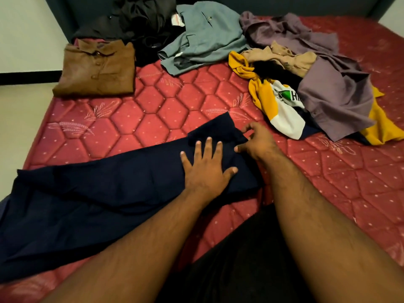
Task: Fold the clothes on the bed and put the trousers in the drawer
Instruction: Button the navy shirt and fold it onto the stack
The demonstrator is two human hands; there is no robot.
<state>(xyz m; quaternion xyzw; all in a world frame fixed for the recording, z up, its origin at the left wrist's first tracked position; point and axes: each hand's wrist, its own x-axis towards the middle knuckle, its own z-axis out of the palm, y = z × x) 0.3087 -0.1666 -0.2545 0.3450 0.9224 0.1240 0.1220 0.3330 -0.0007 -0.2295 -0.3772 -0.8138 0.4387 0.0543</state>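
Observation:
Dark navy trousers lie stretched across the near side of the red quilted mattress, running from the lower left up to the leg ends near the centre. My left hand presses flat on the trouser legs with its fingers spread. Just to its right, my right hand has its fingers curled at the edge of the leg ends, apparently pinching the cloth. A folded brown shirt sits at the far left of the bed.
Unfolded clothes lie along the far side: a black heap, a grey-blue shirt, a mauve garment, a beige piece and a yellow-and-white shirt. The bed's left edge drops to a pale floor.

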